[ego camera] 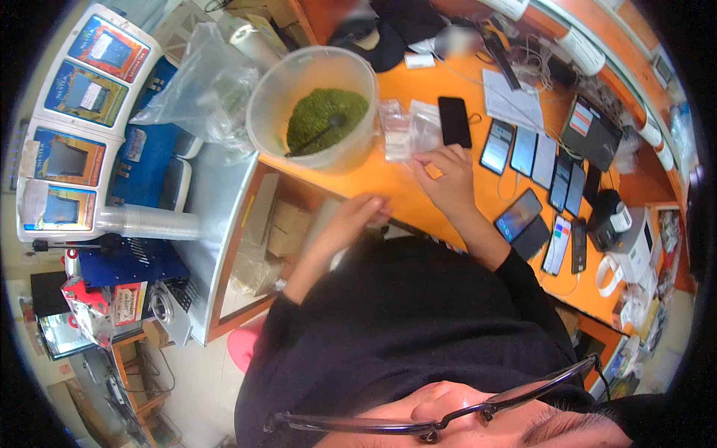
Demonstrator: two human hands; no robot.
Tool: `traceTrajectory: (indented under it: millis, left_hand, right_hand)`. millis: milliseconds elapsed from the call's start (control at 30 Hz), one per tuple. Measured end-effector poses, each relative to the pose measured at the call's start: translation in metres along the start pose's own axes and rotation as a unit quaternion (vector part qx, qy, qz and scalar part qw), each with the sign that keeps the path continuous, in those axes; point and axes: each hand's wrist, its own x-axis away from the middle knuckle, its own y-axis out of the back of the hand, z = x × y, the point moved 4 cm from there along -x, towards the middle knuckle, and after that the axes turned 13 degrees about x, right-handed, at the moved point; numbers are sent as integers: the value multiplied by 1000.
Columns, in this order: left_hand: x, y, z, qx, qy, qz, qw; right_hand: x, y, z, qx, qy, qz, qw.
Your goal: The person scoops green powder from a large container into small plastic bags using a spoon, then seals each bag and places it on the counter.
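My right hand is over the orange desktop, thumb and fingertips close together. Its fingertips are at the lower edge of some small transparent plastic bags; whether they pinch a bag is not plain. My left hand, slightly blurred, hovers by the desk's front edge with its fingers partly curled, and nothing can be made out in it. Beyond both hands stands a large translucent plastic tub with green powder in it. A black long-handled scoop lies on the powder.
A black phone lies beside the bags. Several lit smartphones and cables spread to the right, near a white label printer. At left are a crumpled plastic bag, stacked plastic cups and a drink dispenser.
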Motion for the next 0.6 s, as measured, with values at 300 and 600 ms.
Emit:
traceTrajectory:
  millis: [300,600]
  left_hand:
    - [-30,-49,-2,-106,-98,-11,990]
    - [-28,-70,10,-83,-72,30,993]
  right_hand:
    - [25,38,7,-133,-39,39,990]
    - [62,42,-3,-196,-149,239,939]
